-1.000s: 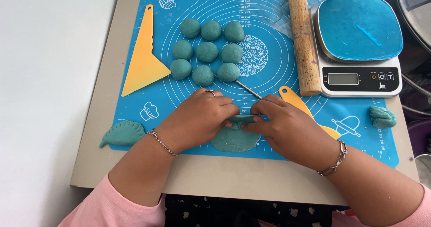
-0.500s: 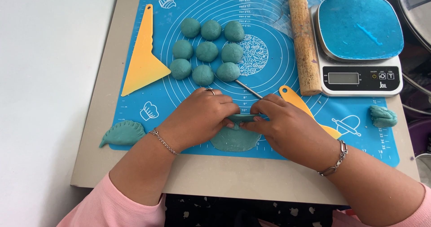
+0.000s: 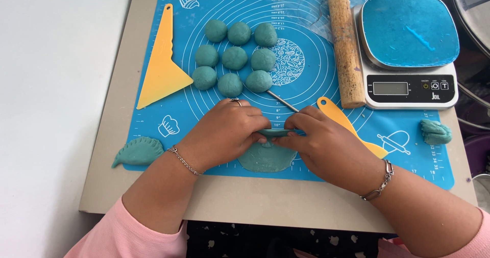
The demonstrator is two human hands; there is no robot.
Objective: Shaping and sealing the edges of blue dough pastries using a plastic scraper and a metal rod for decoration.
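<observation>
Folded teal dough is pinched between both hands.

The dough piece [image 3: 268, 153] is gripped along its upper fold by the left hand [image 3: 224, 133] and right hand [image 3: 324, 143], fingertips closed together on it, low on the blue mat [image 3: 168, 110]. It appears soft, light and easily torn, so the edge is best pinched gently. Nine dough balls [image 3: 235, 58], a rolling pin [image 3: 344, 43] and a scale [image 3: 408, 48] are ranged beyond on the beige surface [image 3: 112, 135].

A single head-worn camera looks steeply down, at close range, onto a blue baking mat [image 3: 168, 112] on a board, the wearer's forearms entering from the bottom edge of the frame.
</observation>
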